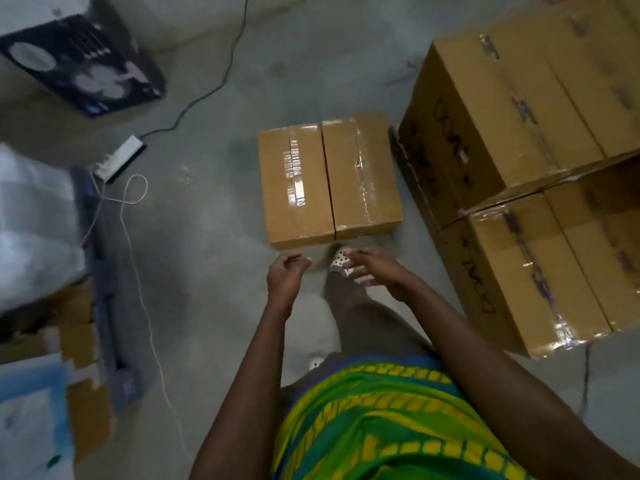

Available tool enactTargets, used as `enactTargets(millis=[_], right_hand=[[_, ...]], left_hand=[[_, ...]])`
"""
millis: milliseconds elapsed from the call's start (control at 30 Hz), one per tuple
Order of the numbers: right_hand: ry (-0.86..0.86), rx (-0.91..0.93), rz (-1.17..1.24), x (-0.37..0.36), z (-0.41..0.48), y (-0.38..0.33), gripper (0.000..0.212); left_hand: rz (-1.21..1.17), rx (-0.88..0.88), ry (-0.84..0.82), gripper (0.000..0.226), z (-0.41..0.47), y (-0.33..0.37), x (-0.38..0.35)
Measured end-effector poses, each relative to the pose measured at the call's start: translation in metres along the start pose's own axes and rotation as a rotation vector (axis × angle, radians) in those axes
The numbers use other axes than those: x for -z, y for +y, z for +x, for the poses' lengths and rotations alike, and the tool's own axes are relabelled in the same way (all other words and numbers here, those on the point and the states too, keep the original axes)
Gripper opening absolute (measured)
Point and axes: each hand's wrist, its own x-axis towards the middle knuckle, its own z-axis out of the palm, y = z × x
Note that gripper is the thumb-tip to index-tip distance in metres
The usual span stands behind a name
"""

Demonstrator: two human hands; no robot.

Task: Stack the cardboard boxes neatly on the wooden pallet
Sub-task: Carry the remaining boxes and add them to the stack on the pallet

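Observation:
Two small taped cardboard boxes (329,181) sit side by side on the concrete floor at the centre. My left hand (285,275) hovers just short of their near edge, fingers loosely curled and holding nothing. My right hand (375,271) is beside it with spread, relaxed fingers, also holding nothing. At the right, large taped cardboard boxes (512,109) are stacked; a nearer one (540,271) stands in front. A dark edge of the pallet (401,150) shows under the stack.
A white power strip (119,157) with a black cable and a thin white cord (145,289) lies on the floor at left. A dark printed box (83,64) sits at the far left. Plastic-wrapped goods (31,223) and flat cardboard fill the left edge. My foot (341,261) is by the boxes.

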Motion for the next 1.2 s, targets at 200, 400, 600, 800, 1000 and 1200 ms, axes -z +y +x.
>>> enactTargets(millis=[200,400,600,800,1000,1200], right_hand=[[0.130,-0.106,0.177,0.017,0.131,-0.069,0.033],[0.241,-0.108,0.108,0.020,0.309,-0.095,0.029],[0.379,-0.080,-0.119,0.016,0.534,-0.043,0.038],[0.561,-0.070,-0.465,0.000,0.666,0.019,0.062],[0.730,-0.075,-0.600,-0.027,0.680,0.029,0.075],[0.711,-0.290,-0.296,-0.048,0.672,0.008,0.092]], left_hand=[[0.144,0.176,-0.084,0.017,0.135,0.043,-0.009],[0.271,0.189,-0.047,0.024,0.301,0.037,0.004],[0.657,-0.045,-0.187,0.050,0.517,-0.032,-0.042],[0.416,0.183,0.182,0.069,0.675,-0.089,-0.063],[0.257,0.290,0.225,0.069,0.685,-0.112,-0.049],[0.149,0.411,0.109,0.073,0.689,-0.115,-0.034]])
